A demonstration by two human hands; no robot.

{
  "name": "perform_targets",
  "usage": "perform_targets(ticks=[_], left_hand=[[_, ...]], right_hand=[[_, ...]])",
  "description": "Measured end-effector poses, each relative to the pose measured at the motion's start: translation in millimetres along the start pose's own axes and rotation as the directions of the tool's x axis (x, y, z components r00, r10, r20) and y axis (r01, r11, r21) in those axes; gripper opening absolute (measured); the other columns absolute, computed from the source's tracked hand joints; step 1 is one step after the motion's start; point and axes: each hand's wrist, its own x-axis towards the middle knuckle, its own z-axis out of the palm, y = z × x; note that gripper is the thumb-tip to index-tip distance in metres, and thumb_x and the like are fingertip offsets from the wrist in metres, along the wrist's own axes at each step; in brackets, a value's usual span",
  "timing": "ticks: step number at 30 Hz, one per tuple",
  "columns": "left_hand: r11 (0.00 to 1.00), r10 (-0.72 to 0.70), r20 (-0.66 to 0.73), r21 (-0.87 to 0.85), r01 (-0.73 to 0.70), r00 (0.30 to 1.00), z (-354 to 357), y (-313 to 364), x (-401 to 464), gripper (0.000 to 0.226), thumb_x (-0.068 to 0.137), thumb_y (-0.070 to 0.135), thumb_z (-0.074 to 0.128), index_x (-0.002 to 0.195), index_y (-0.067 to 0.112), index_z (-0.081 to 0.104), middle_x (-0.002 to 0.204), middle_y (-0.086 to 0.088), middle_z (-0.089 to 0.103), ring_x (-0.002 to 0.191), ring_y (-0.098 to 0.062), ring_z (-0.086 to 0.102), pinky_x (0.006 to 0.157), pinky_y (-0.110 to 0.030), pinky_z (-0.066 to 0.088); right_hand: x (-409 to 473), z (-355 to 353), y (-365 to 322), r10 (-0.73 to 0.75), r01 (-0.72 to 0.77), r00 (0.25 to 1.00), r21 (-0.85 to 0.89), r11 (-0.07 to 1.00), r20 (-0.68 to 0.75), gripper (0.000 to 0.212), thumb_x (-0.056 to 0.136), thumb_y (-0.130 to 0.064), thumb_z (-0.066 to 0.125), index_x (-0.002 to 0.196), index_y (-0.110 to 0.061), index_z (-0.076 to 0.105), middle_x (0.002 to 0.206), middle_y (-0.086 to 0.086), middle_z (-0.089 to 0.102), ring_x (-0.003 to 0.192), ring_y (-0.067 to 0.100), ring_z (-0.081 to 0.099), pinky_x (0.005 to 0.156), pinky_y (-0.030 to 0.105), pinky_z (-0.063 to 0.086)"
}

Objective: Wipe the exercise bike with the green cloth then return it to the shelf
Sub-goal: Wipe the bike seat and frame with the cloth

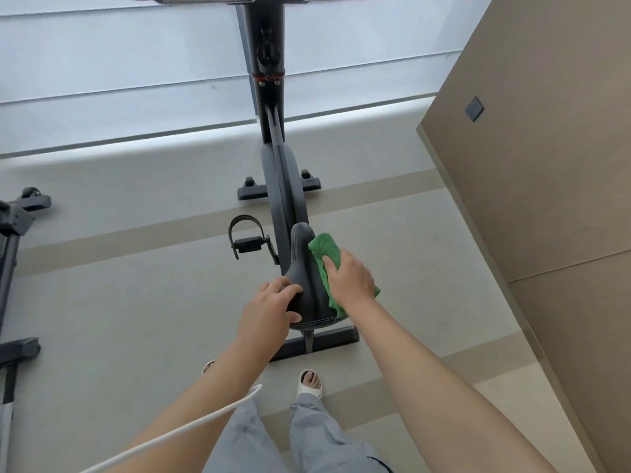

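Note:
A black exercise bike (273, 165) stands in front of me, its frame running up to the handlebar at the top edge. Its black saddle (305, 268) is nearest to me. My left hand (273, 308) grips the saddle's rear left edge. My right hand (351, 274) presses the green cloth (324, 250) flat against the saddle's right side, fingers on top of the cloth. Part of the cloth hangs below my palm. No shelf is in view.
A left pedal with strap (247, 238) sticks out beside the saddle. Another machine's frame (13, 233) stands at the far left. A tan wall panel (546, 165) rises on the right. My feet in white slippers (309, 382) stand behind the bike's rear base bar (327, 341). A white cable (191, 421) crosses my left arm.

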Motion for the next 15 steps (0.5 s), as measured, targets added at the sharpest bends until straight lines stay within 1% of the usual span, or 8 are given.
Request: perform_targets(ticks=[2,4,7,8,9,11,13,15], left_hand=[[1.0,-0.012,-0.015,0.003,0.012,1.0,-0.3,1.3,0.8,0.05,0.087,0.023,0.079,0.134,0.029,0.064,0.139,0.009,0.056,0.12,-0.02,0.052,0.087,-0.038,0.054],[1.0,-0.027,-0.022,0.01,0.027,0.999,-0.8,2.2,0.3,0.05,0.087,0.024,0.079,0.134,0.03,0.065,0.138,0.01,0.057,0.12,-0.019,0.053,0.086,-0.039,0.055],[0.999,-0.039,-0.042,-0.009,0.039,0.998,1.0,2.7,-4.0,0.047,0.088,0.025,0.079,0.133,0.031,0.067,0.135,0.012,0.059,0.119,-0.018,0.054,0.083,-0.04,0.056],[0.999,-0.041,-0.055,-0.018,0.04,0.998,2.1,2.9,-5.8,0.047,0.088,0.025,0.079,0.133,0.03,0.068,0.133,0.012,0.06,0.118,-0.018,0.055,0.081,-0.04,0.057],[0.999,-0.041,-0.067,-0.019,0.039,0.997,3.1,3.4,-7.2,0.046,0.088,0.024,0.079,0.132,0.03,0.069,0.131,0.012,0.06,0.117,-0.018,0.055,0.078,-0.039,0.057],[0.999,-0.043,-0.083,-0.018,0.041,0.996,4.7,3.7,-8.7,0.045,0.087,0.023,0.08,0.13,0.03,0.07,0.128,0.011,0.062,0.115,-0.019,0.057,0.074,-0.039,0.058],[0.999,-0.045,-0.097,-0.028,0.043,0.994,6.7,2.3,-8.3,0.045,0.084,0.023,0.083,0.127,0.03,0.072,0.124,0.011,0.064,0.112,-0.02,0.059,0.07,-0.041,0.059],[0.998,-0.047,-0.117,-0.04,0.042,0.992,9.8,0.0,-7.7,0.045,0.081,0.022,0.086,0.123,0.031,0.074,0.121,0.011,0.066,0.108,-0.02,0.061,0.064,-0.04,0.06]], right_hand=[[18.4,-8.0,-4.2,0.069,-0.069,0.989,-0.004,0.998,0.127,0.042,0.108,-0.054,0.04,0.115,-0.017,0.059,0.113,0.01,0.07,0.105,0.037,0.065,0.088,0.046,0.052],[25.1,-11.2,-3.9,0.066,-0.065,0.981,-0.013,0.998,0.18,0.045,0.108,-0.056,0.038,0.118,-0.017,0.058,0.117,0.012,0.069,0.108,0.038,0.064,0.09,0.046,0.051],[9.1,-10.4,2.9,-0.01,0.01,0.99,0.005,1.0,0.142,0.038,0.107,-0.052,0.043,0.118,-0.019,0.058,0.113,0.009,0.069,0.104,0.036,0.065,0.084,0.043,0.05],[-0.1,-8.6,7.7,-0.054,0.052,0.992,0.019,0.998,0.112,0.035,0.107,-0.048,0.046,0.12,-0.019,0.058,0.114,0.008,0.069,0.104,0.035,0.065,0.084,0.043,0.05],[-10.0,-7.1,12.9,-0.106,0.104,0.991,0.026,0.994,0.079,0.034,0.107,-0.044,0.05,0.127,-0.018,0.059,0.119,0.007,0.068,0.109,0.033,0.064,0.089,0.044,0.05],[-29.2,-3.1,23.7,-0.18,0.18,0.983,-0.009,0.984,0.031,0.047,0.106,-0.038,0.054,0.148,-0.015,0.051,0.143,0.007,0.061,0.131,0.031,0.056,0.109,0.047,0.044],[-46.2,2.2,30.8,-0.203,0.204,0.979,-0.079,0.976,0.027,0.06,0.108,-0.039,0.05,0.161,-0.014,0.036,0.165,0.006,0.041,0.152,0.028,0.036,0.124,0.045,0.03],[-59.3,8.2,31.1,-0.196,0.2,0.98,-0.141,0.97,0.044,0.067,0.109,-0.044,0.044,0.166,-0.016,0.022,0.173,0.004,0.023,0.16,0.027,0.019,0.129,0.045,0.019]])
